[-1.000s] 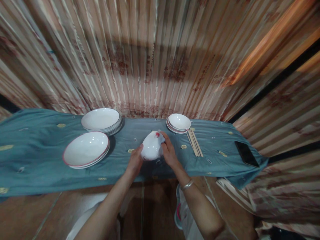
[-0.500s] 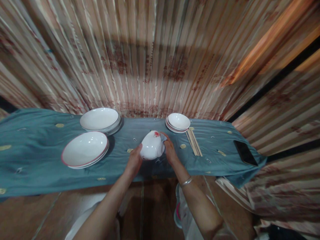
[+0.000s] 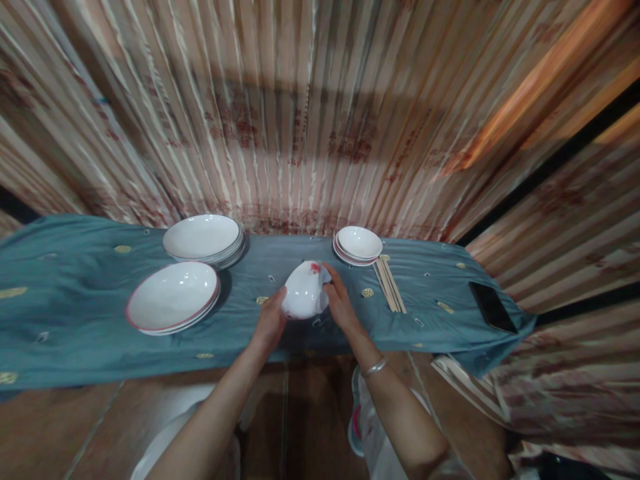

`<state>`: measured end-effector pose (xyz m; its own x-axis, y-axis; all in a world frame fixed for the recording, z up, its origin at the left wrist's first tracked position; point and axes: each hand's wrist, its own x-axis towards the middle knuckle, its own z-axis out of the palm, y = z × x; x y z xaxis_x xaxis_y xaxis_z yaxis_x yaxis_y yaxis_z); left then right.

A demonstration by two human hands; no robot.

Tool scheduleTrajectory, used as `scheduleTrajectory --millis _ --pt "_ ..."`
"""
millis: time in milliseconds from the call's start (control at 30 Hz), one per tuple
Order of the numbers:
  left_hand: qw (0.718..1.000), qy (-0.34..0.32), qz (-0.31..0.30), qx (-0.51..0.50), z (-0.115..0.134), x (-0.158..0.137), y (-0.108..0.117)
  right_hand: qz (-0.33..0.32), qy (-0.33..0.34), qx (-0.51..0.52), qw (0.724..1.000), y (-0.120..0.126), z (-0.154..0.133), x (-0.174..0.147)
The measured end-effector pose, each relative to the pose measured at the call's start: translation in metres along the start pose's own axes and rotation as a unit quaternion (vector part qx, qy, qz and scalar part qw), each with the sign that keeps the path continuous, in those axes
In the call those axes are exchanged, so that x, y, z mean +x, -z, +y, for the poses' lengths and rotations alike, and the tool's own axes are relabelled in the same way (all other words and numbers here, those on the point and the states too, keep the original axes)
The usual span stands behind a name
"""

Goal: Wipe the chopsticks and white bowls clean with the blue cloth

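Observation:
A white bowl (image 3: 301, 293) with a red flower print is tilted on its side above the front middle of the table, its outside towards me. My left hand (image 3: 271, 321) grips its left edge, thumb against the outer wall. At the bowl's right side, my right hand (image 3: 340, 301) has its fingers closed on a thin pale cloth (image 3: 325, 276), pressed against the bowl. Whether this is cloth or paper I cannot tell. The fingertips of both hands are partly hidden by the bowl.
Stacked large plates (image 3: 203, 237) and red-rimmed deep dishes (image 3: 173, 297) are at the left. Behind my right hand are stacked small bowls (image 3: 359, 241), with several wooden chopsticks (image 3: 390, 285) beside them. A black phone (image 3: 493, 307) lies near the right end of the blue-green tablecloth (image 3: 75, 320).
The pale cloth has shifted slightly along the bowl's right side with my right hand. My left hand keeps its grip, and the bowl stays almost in place.

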<state>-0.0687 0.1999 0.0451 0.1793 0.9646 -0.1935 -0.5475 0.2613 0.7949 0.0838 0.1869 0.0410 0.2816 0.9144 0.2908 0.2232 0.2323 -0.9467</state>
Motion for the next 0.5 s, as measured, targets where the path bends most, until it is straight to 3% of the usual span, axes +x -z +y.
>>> scheduleTrajectory --millis 133,267,500 --pt "1.0 0.002 -0.009 -0.007 -0.001 0.001 -0.001 -0.043 0.099 -0.124 0.986 0.0 -0.011 -0.009" --pt "1.0 0.0 -0.009 -0.021 0.001 0.0 -0.003 -0.084 0.19 -0.247 0.946 -0.003 -0.024 -0.019" --pt "0.998 0.014 0.004 -0.056 0.004 0.002 -0.003 -0.1 0.253 -0.34 0.9 -0.015 -0.027 -0.03"
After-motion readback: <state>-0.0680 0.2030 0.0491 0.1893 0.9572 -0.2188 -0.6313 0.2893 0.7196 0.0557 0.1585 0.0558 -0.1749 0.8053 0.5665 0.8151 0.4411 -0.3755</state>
